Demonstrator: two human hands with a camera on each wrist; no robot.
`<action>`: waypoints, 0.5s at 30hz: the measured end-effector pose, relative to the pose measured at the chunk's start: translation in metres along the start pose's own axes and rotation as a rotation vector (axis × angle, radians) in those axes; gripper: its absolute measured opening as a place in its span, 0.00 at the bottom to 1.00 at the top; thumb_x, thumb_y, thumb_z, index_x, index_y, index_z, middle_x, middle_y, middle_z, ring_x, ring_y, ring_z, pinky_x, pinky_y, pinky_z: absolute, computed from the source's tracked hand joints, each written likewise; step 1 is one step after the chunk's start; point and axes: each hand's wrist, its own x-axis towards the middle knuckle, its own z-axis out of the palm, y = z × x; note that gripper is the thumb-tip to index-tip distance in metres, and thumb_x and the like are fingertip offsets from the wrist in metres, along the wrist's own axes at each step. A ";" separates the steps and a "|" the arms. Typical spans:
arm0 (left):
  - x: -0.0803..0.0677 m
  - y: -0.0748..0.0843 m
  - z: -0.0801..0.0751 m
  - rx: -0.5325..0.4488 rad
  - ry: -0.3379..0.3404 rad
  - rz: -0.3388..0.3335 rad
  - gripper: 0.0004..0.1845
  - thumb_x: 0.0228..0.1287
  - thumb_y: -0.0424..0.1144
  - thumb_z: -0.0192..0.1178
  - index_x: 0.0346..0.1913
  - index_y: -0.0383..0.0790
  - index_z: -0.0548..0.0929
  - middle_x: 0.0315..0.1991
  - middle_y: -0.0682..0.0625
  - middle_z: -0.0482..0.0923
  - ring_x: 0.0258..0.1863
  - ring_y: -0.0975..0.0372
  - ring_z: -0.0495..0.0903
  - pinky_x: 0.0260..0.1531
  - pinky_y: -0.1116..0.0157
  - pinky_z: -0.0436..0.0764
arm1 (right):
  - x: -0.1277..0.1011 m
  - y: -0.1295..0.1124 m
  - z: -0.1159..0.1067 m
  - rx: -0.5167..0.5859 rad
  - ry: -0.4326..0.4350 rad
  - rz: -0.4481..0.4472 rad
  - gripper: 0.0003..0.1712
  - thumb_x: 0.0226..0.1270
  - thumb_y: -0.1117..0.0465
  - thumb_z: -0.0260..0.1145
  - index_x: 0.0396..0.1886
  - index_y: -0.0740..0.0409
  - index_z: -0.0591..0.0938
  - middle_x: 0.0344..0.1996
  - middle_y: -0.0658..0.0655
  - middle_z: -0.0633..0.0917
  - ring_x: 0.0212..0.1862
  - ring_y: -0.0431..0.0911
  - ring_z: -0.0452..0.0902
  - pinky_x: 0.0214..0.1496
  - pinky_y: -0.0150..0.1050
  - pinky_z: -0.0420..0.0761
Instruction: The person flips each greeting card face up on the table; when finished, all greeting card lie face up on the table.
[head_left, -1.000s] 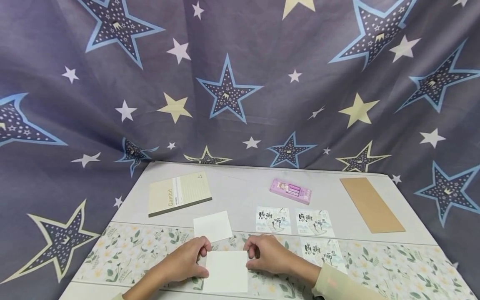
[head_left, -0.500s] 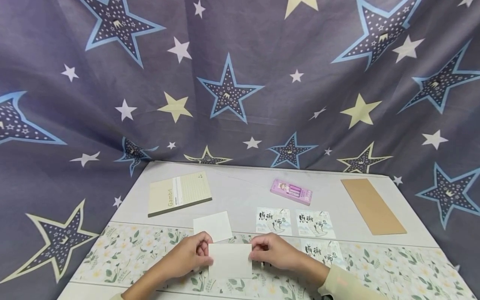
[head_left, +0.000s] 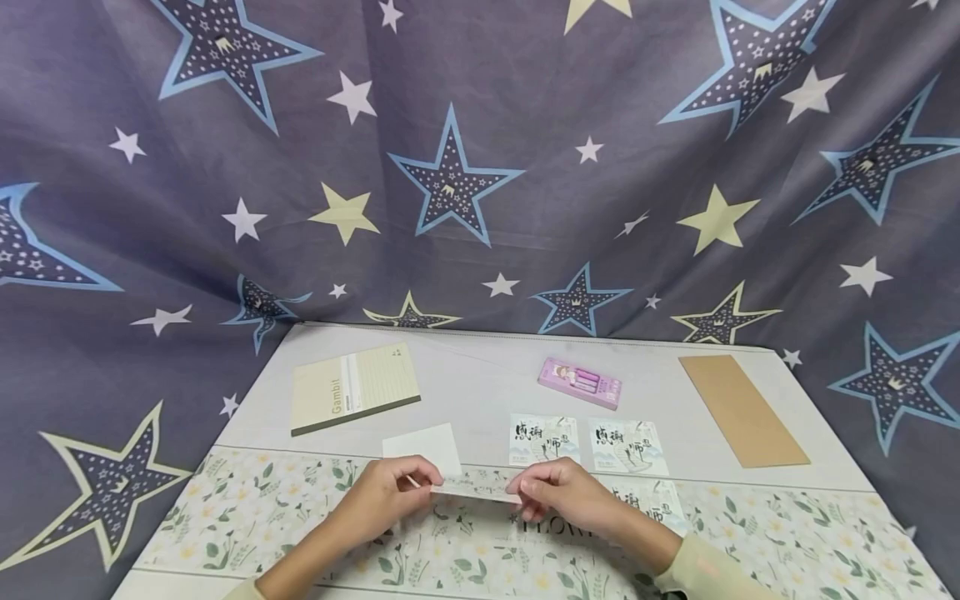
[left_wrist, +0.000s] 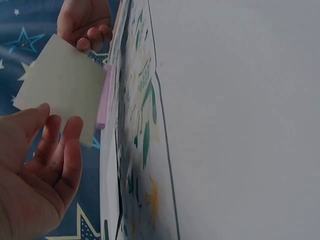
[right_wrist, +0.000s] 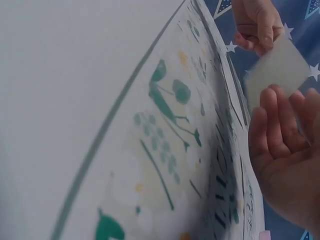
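Observation:
Above the floral strip, both hands hold a square card by opposite side edges. In the head view it is tilted almost edge-on, with faint print on the visible face. Its blank pale face shows in the left wrist view. My left hand pinches the left edge between thumb and fingers. The right hand pinches the right edge. Just behind the left hand lies a blank white card, partly covered. Two cards with black brush lettering, a left one and a right one, lie behind the right hand; a third is partly hidden by that arm.
A beige "Gambit" notebook lies at the back left of the table. Further right are a pink pen package and a flat brown rectangle. A star-patterned curtain rises behind the table's back edge.
The held card has risen off the table and tipped from its blank face toward edge-on, now showing print. Both hands moved up and slightly away with it.

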 end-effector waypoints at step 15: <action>0.014 0.007 0.020 0.078 -0.142 0.050 0.29 0.66 0.38 0.68 0.69 0.43 0.77 0.34 0.57 0.81 0.27 0.70 0.76 0.29 0.72 0.79 | -0.004 0.003 -0.019 -0.368 0.076 -0.093 0.43 0.63 0.65 0.72 0.77 0.62 0.65 0.29 0.47 0.86 0.30 0.35 0.80 0.40 0.31 0.83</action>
